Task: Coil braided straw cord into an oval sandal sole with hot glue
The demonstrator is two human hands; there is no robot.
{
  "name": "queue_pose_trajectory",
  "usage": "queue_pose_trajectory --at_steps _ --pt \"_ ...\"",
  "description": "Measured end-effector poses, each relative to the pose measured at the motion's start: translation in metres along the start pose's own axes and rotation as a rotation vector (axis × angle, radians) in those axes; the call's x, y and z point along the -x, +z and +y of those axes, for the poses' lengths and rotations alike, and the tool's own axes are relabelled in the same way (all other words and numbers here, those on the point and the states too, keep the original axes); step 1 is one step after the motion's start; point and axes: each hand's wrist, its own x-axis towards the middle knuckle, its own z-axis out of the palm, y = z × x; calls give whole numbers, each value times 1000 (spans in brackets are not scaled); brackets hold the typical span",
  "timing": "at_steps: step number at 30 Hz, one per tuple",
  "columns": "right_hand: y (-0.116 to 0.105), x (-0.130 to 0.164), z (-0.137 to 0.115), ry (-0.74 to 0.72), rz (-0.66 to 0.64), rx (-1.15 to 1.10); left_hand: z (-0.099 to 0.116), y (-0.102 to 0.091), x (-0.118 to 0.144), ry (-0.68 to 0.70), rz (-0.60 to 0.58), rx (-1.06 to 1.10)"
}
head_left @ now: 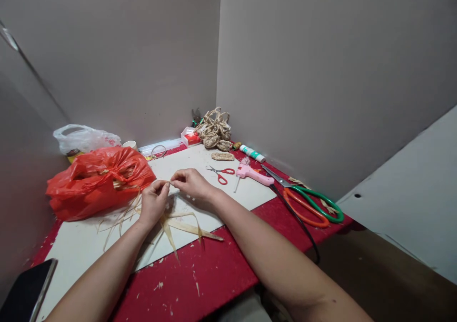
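My left hand (154, 199) and my right hand (189, 181) meet above the white board (200, 158), fingertips almost touching. Both pinch what looks like a thin strand of dried straw, mostly hidden by the fingers. Below my left hand, pale dried straw strips (185, 226) spread over the board and past its front edge. Finer strands trail to the left, beside a red plastic bag (93, 184) with more straw inside. Right of my right hand lie small red-handled scissors (222, 172) with their blades apart, and a small woven straw oval (223, 156).
A pink glue gun (254, 173) and large scissors with green and orange handles (307, 196) lie on the right. Braided straw pieces (215, 131) are heaped at the back near a glue stick (253, 153). A white bag (85, 139) and a phone (26, 291) are left.
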Motion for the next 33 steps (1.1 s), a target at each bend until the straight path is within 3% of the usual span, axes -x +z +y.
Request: queue_pose_trajectory --at_steps 14,19,33 --pt "-13 10 -23 -42 -92 352 -1 0 2 6 -76 -33" --pt "-14 11 -29 13 -51 426 -2 2 2 19 -103 -13" --pt "-3 5 -18 116 40 307 0 2 4 12 -16 -50"
